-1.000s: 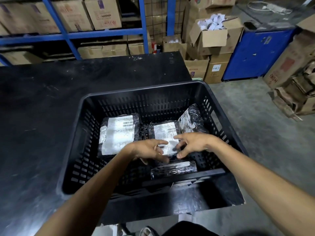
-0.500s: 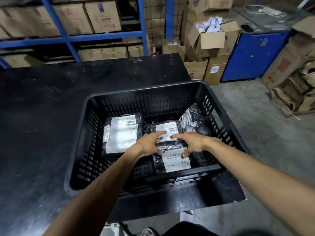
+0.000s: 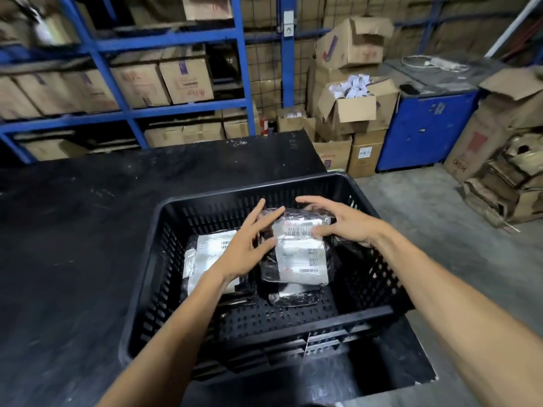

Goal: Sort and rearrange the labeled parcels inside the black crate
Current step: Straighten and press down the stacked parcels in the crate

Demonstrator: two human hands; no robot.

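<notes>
The black crate (image 3: 252, 191) stands at the right end of a black table (image 3: 73, 230). Inside it lie black plastic parcels with white labels. One parcel (image 3: 205, 254) lies flat on the left. A second parcel (image 3: 299, 259) lies on top of another parcel (image 3: 293, 296) in the middle. My left hand (image 3: 245, 251) hovers with fingers spread at the top parcel's left edge. My right hand (image 3: 340, 223) rests on its far end, thumb on the label, fingers apart. A dark parcel (image 3: 348, 248) to the right is mostly hidden under that hand.
Blue shelving (image 3: 176, 110) with cardboard boxes runs behind the table. Open and stacked cartons (image 3: 352, 110) and a blue cabinet (image 3: 420, 133) stand on the concrete floor at the right. Flattened cardboard (image 3: 508, 177) is piled at the far right.
The parcel that lay near the crate's front has been brought up onto the middle parcel. Both hands moved away from me with it and their fingers have spread.
</notes>
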